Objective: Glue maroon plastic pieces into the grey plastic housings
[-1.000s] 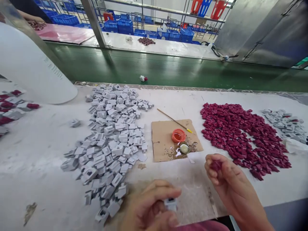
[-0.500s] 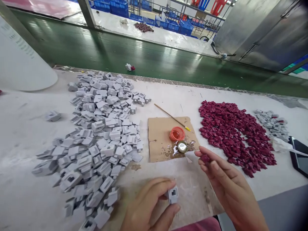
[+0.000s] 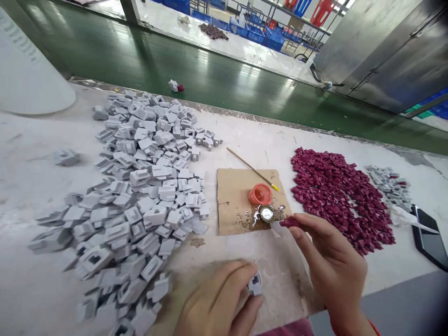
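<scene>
At the front of the table my left hand (image 3: 220,301) grips a small grey plastic part (image 3: 255,283) between thumb and fingers, its square hole facing up. My right hand (image 3: 325,252) pinches a small dark red plastic piece (image 3: 290,221) near the right front corner of a cardboard sheet (image 3: 229,219). On that cardboard, beside the red piece, lies a metal bottle cap (image 3: 267,213) amid spilled clear liquid. Just behind the cap stands a small red cup (image 3: 260,193) with liquid in it. A thin stick with a yellow tip (image 3: 252,168) rests across the cardboard's back edge.
A large heap of grey parts (image 3: 140,186) covers the left side. To the right lie a heap of dark red pieces (image 3: 336,191), a smaller grey pile (image 3: 392,184) and a phone (image 3: 429,238). Behind the table runs a green conveyor belt (image 3: 227,84) carrying a grey-and-red part (image 3: 175,86).
My right hand has turned and moved the dark red piece slightly left, closer to the bottle cap. My left hand still holds the grey part. The grey-and-red part has shifted left on the belt.
</scene>
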Motion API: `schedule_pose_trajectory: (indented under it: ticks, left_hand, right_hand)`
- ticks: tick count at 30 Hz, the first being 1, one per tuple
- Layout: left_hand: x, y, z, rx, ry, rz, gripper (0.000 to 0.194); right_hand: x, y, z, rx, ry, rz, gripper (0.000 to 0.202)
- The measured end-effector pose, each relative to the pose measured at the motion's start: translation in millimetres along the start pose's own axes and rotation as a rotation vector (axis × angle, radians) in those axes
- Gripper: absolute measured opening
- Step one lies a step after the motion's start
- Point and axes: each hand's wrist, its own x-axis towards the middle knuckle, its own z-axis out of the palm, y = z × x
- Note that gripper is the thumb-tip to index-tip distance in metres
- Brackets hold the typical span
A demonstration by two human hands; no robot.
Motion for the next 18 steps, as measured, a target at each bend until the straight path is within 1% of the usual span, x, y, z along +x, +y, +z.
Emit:
schedule_pose_trajectory:
  ticks: [2,3,4,6,12,18]
  left_hand:
    - [4,-4,-1.7,0.008,-0.014,0.075,0.023]
    - [6,-6,-2.3,0.008,-0.025,0.086,0.025]
    - [8,-7,-2.6,0.007,-0.036,0.080,0.025]
    - [9,-9,-2.8,0.000,-0.054,0.046,0.024]
    - [9,-9,-2.9,-0.017,-0.082,0.024,0.024]
    - [9,-9,-4.2,-0.027,-0.099,0.009,0.024]
  right_hand:
    - [8,2,3,-0.142,-0.035,-0.200,0.033]
    - [11,3,4,-0.200,-0.055,-0.286,0.032]
    - [14,4,5,-0.251,-0.072,-0.347,0.032]
    - [17,6,6,-0.322,-0.099,-0.408,0.031]
    - [18,8,11,-0.368,-0.141,-0.419,0.030]
    - [19,9,11,-0.354,-0.159,-0.375,0.033]
